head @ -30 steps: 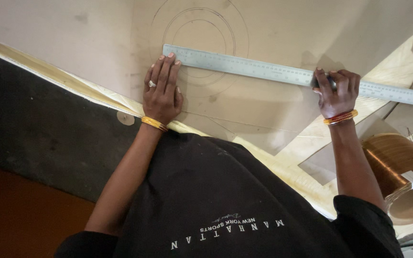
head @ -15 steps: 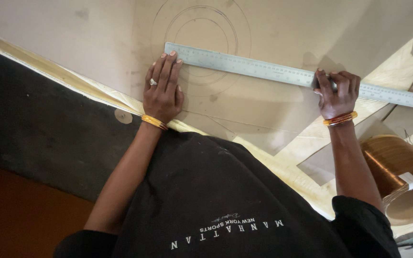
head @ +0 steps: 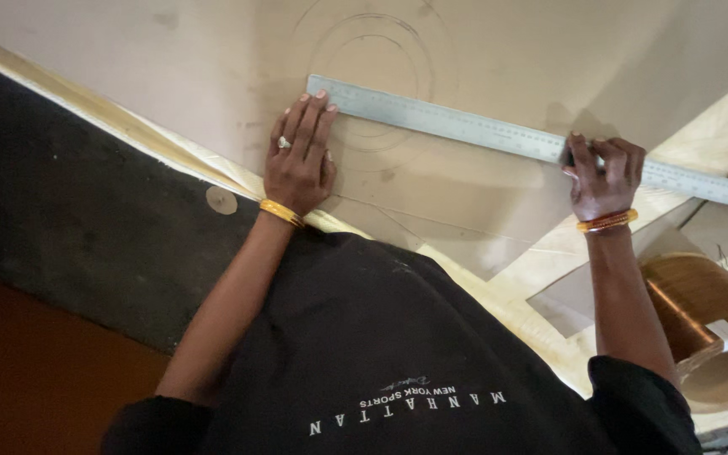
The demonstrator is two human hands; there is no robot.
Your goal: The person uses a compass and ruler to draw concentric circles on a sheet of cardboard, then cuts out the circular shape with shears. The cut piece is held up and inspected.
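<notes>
Firm pressure is best kept on the steel ruler (head: 499, 135): left hand (head: 301, 160) spread flat at its end, right hand (head: 604, 177) pinching a marker, apparently, against its edge.

The ruler (head: 499, 135) is brushed grey metal, dully shiny. The sheet (head: 212, 59) under it is matt tan board, smooth and pencil-marked. Bangles (head: 283, 213) gleam like gold metal. At the table's right edge, a glossy brown tape roll (head: 701, 312).

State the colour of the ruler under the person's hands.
Silvery grey metal, with fine dark markings along the edge; the ruler shows best in the head view.
</notes>
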